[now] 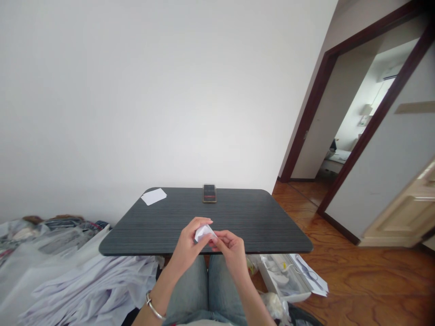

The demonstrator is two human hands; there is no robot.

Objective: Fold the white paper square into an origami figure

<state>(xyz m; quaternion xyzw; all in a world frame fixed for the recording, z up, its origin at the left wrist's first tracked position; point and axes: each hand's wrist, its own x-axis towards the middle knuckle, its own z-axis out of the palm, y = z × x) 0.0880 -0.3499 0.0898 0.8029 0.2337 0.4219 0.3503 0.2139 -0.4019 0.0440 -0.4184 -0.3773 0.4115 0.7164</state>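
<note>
A small piece of folded white paper (204, 232) is held between both hands above the front edge of the dark table (163, 231). My left hand (192, 235) grips it from the left, thumb in front and fingers behind. From the right, the thumb and fingers of my right hand (228, 244) pinch its lower right corner. The fingers partly cover the paper, so its full shape is hidden. At the table's back left lie white paper sheets (154, 196), one on another.
A phone-like dark device (210, 193) stands at the table's back edge by the white wall. Piled white material (91, 290) lies at the lower left. To the lower right, an open white box (287, 276) with assorted items sits on the wooden floor (374, 280).
</note>
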